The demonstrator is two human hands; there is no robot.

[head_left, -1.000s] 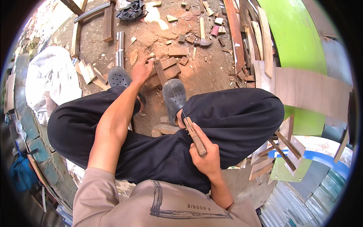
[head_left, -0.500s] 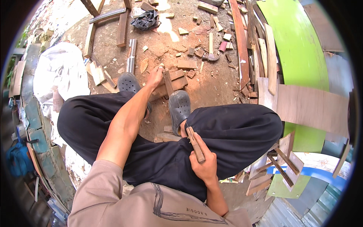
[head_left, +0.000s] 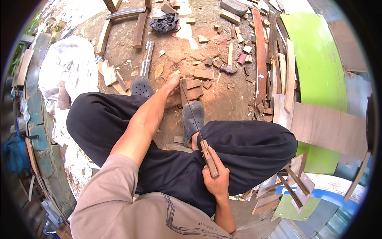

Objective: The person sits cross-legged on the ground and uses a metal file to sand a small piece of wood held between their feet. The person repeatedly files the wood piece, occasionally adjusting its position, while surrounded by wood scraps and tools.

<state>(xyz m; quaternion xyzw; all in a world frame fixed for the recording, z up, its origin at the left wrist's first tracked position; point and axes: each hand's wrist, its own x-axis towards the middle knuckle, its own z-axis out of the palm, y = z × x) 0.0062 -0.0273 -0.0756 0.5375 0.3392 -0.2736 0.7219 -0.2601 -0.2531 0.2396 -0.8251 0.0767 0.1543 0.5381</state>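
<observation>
My right hand [head_left: 217, 178] is wrapped round the wooden handle of a handsaw [head_left: 209, 161]. Its thin, narrow blade runs up and away over my right shoe to a short brown wood piece [head_left: 184, 92]. Fingers of my left hand [head_left: 173, 84] are closed on that piece near its far end, with the fingertips partly hidden. The wood piece stands out over a stack of brown boards [head_left: 194, 91] on the ground. Blade and wood meet or overlap in this view; whether the teeth are in the wood I cannot tell.
A hammer [head_left: 229, 63] lies on the ground ahead among several wood offcuts [head_left: 204, 74]. Grey clogs [head_left: 193, 118] cover my feet. On the left is a white sack [head_left: 68, 65]; on the right, long planks [head_left: 260, 59] and a green panel [head_left: 314, 59].
The whole view has shifted, so the scene sits lower and mostly farther right. The saw blade shows more plainly along the wood piece. Both hands keep their holds.
</observation>
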